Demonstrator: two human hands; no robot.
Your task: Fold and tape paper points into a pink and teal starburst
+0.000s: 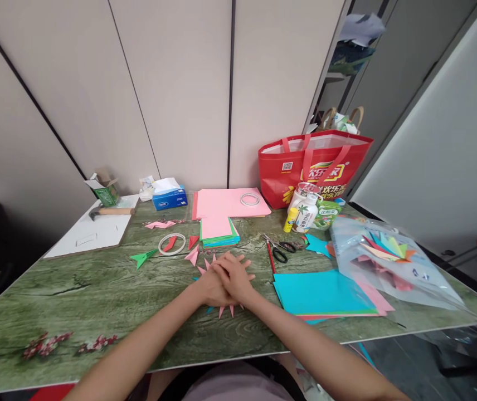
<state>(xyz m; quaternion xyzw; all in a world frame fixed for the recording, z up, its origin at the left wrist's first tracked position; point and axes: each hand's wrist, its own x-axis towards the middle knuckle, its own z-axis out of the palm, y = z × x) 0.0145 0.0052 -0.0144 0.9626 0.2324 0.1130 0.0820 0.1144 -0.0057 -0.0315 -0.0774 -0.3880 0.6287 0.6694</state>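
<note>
A many-pointed folded paper star (227, 311), pink with some blue tips, lies on the table under my hands, which hide its middle. My left hand (209, 288) presses flat on it, fingertips spread out to the right. Crossed over the top of it, my right hand (237, 277) lies with its fingers stretched out over the left one. Just beyond are a pink folded paper piece (191, 256), red folded pieces (170, 244) and a white tape roll (172, 244). A green folded paper piece (142, 258) rests farther left.
Right of my hands lie black-handled scissors (280, 249), a red pencil (271, 256) and a blue paper stack (322, 292). Behind stand a glue stick (291, 220), a white bottle (305, 217) and a red bag (276, 175). A hammer (115, 211) lies on a white board (92, 234) at left.
</note>
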